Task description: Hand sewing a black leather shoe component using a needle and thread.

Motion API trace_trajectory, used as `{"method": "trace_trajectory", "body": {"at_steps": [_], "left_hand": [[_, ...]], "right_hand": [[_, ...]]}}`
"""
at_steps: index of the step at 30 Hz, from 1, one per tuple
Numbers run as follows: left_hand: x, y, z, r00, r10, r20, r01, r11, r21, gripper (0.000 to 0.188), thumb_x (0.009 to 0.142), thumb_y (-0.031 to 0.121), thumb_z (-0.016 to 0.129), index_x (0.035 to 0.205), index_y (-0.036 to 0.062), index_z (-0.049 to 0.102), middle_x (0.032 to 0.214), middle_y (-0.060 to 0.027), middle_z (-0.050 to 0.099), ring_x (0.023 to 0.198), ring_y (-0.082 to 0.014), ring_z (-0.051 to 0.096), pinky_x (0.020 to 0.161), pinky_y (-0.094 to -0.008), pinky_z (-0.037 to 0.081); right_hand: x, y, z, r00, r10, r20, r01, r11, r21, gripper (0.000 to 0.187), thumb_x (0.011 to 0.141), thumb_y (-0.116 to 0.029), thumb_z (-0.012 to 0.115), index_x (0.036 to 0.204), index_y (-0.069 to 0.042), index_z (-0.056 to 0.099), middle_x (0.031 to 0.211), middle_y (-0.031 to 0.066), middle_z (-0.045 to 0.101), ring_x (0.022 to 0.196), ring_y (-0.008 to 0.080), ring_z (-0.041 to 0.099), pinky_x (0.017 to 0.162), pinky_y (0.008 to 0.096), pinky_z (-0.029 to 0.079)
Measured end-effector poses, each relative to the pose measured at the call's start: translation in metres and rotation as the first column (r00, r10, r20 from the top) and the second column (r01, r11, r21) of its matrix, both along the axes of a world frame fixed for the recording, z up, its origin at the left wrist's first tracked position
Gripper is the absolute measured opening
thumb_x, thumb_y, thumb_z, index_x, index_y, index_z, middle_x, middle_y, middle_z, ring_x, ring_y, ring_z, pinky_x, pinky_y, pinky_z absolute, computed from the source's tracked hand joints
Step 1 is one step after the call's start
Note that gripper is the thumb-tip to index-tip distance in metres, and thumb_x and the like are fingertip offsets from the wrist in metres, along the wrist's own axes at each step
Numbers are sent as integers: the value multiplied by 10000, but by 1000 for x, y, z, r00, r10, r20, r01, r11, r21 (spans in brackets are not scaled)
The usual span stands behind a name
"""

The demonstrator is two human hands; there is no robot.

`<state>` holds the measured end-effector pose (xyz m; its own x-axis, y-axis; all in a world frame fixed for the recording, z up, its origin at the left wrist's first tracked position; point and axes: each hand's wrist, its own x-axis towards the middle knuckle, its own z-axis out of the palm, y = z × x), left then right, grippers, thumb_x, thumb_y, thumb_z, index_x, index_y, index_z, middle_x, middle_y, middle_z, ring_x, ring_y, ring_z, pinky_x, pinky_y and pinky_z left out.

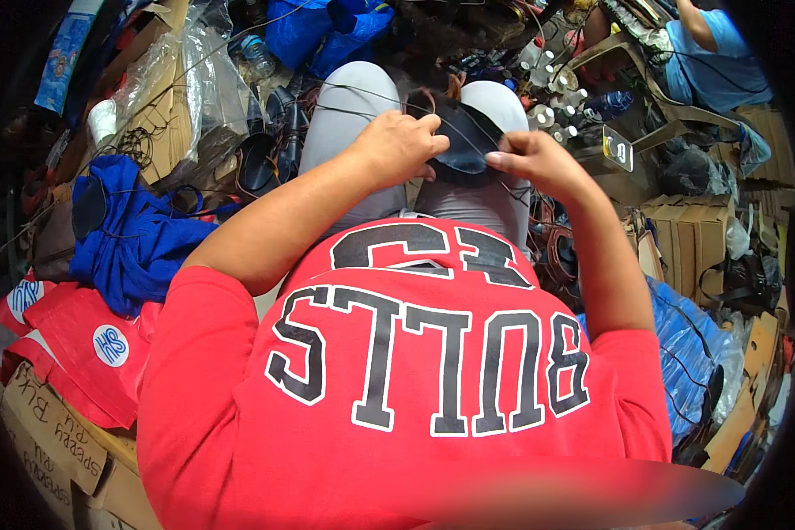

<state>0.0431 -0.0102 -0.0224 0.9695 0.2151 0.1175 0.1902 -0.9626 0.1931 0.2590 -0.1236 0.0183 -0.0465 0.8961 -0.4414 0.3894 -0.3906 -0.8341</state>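
A black, rounded, leather-like piece (464, 140) stands between my knees; its lower part rests near my grey-clad thighs, and I cannot tell whether it is a whole shoe. Across its face runs a thin dark thread (477, 134), stretched from one hand towards the other. My left hand (395, 148) is closed at the piece's left edge, fingers curled around the thread. On the right edge, my right hand (537, 162) pinches the thread between thumb and fingers. Any needle or awl is hidden or too small to see.
Bottles (561, 93) crowd the far right, near another person in a light blue shirt (711, 57). A blue cloth (137, 234) and red bags (88, 340) lie at left. Cardboard (163, 132) and clear plastic stand far left; blue plastic wrapping (684, 353) lies at right.
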Motion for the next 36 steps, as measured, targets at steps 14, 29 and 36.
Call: {"method": "trace_trajectory", "body": {"at_steps": [14,29,36], "left_hand": [[19,-14,18,991,-129,20,130,975,-181,303,732,335,688,855,81,576,846,-111,557,771,-295,605,688,-400,476],[77,18,17,995,-101,14,81,694,-715,219,763,219,689,869,32,644,818,-94,591,803,-206,564,737,-324,446],[74,38,17,991,-127,-37,31,496,-868,200,778,187,699,920,49,670,850,-18,661,825,-101,570,800,-267,436]], "right_hand": [[-9,-8,-1,907,-303,293,166,896,413,275,823,-274,661,802,-10,587,633,-29,486,598,57,414,526,236,360],[-10,-43,16,969,-39,244,-11,980,199,269,843,-142,563,633,-28,439,580,-34,367,551,48,349,473,257,294],[-13,-64,48,921,-353,-166,384,894,229,140,852,-127,605,765,-18,608,647,-22,494,632,60,453,586,226,367]]}}
